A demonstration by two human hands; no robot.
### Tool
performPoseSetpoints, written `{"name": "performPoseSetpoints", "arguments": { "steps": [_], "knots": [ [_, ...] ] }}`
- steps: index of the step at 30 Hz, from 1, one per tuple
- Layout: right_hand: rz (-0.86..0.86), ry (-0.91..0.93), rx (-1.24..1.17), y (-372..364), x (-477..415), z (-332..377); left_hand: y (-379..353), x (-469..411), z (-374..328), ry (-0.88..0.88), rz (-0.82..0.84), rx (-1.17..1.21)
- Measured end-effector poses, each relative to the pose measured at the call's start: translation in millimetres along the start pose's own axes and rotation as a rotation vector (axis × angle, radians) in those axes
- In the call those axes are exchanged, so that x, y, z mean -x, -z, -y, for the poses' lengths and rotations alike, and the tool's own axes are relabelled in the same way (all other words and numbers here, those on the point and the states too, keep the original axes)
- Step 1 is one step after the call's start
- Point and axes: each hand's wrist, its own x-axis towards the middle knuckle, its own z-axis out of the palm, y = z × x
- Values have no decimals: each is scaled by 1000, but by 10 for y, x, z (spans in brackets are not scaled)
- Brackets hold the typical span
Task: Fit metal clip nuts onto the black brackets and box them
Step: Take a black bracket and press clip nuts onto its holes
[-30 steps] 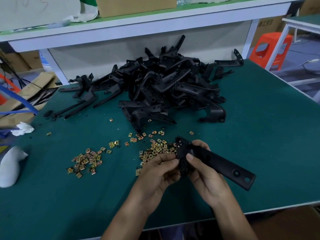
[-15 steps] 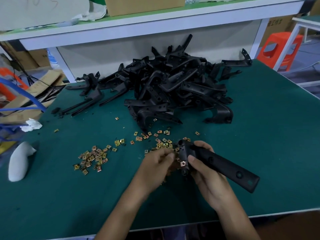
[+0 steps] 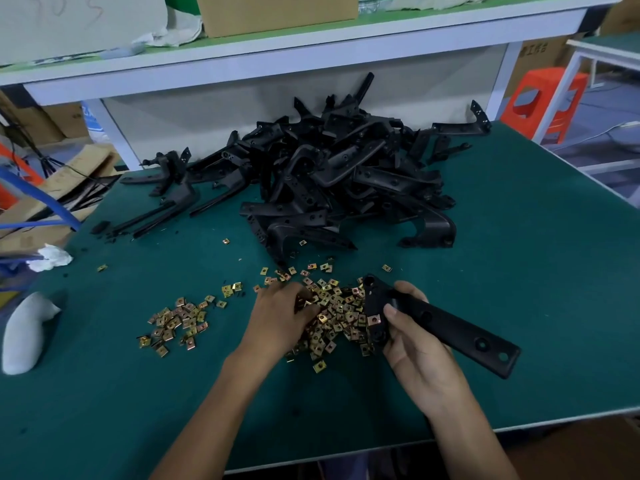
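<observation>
Gripping a black bracket [image 3: 450,327] in my right hand [image 3: 415,358] with one clip nut [image 3: 374,319] seated on it, I held my left hand [image 3: 280,317] in the loose nuts [image 3: 343,306], fingers curled, whether round one I could not tell, while the bracket heap [image 3: 346,174] behind lay seemingly unfitted, none visibly boxed.

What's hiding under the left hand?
Gold clip nuts heaped on the green table poke out around the left hand. Whether it pinches one is covered.

Nothing I can read outright, dark printed characters on the cardboard box [image 3: 540,60] at upper right, too blurred, faint red scrawl on the white sheet [image 3: 79,22] at upper left, illegible, blue marks on the white bag [image 3: 90,119] at left, unreadable.
</observation>
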Motion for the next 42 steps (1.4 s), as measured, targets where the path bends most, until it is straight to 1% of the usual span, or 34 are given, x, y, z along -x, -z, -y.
{"name": "performPoseSetpoints", "arguments": {
  "steps": [3, 6, 8, 9, 12, 14, 16, 21, 24, 28, 31, 35, 40, 42],
  "knots": [
    [-8, -8, 12, -2, -7, -5, 36, 11, -11, 19, 45, 59],
    [-5, -11, 8, -1, -8, -9, 89, 50, -56, 24, -19, 170],
    [2, -13, -3, 3, -8, -11, 147, 103, -113, 58, -64, 362],
    [8, -15, -5, 2, -10, -14, 173, 133, -151, 82, -49, 499],
    [45, -26, 7, 0, -7, -10, 180, 249, -309, 170, 65, 902],
    [67, -37, 28, -9, 1, -3, 132, 309, -408, 222, 105, 1084],
    [79, -40, 50, -17, 10, 0, 80, 357, -488, 257, 140, 1205],
    [101, -39, 70, -32, 38, 9, -2, 435, -610, 339, 190, 1321],
    [116, -28, 85, -54, 53, 21, -57, 462, -642, 398, 181, 1422],
    [119, -21, 83, -92, 70, 29, -133, 492, -662, 534, 172, 1547],
    [122, -17, 89, -102, 78, 24, -153, 499, -695, 620, 172, 1593],
    [126, -17, 112, -120, 82, 7, -157, 508, -738, 663, 136, 1674],
    [103, 12, 196, -118, 99, -16, -153, 565, -820, 695, 211, 1814],
    [97, 25, 240, -128, 105, -26, -163, 583, -830, 709, 219, 1832]
  ]
}}
